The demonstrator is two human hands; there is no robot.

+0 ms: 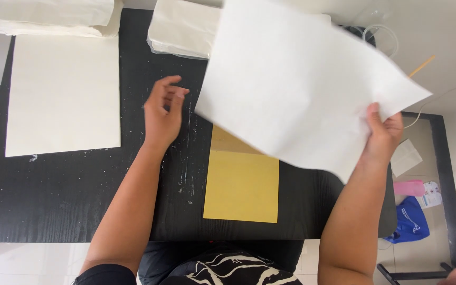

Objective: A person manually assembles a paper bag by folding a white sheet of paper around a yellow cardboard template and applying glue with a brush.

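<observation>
While the right hand pinches the white paper sheet at its lower right edge, the sheet's long axis tilts from upper left to lower right. The left hand hovers over the black table, fingers loosely curled, holding nothing.

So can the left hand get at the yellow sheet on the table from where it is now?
Probably yes. The left hand hovers empty over bare black table, just left of the yellow sheet. The white paper in the right hand overlaps only its top.

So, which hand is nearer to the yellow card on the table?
Left. The left hand hovers just up-left of the yellow card; the right hand holds the white sheet farther right.
</observation>
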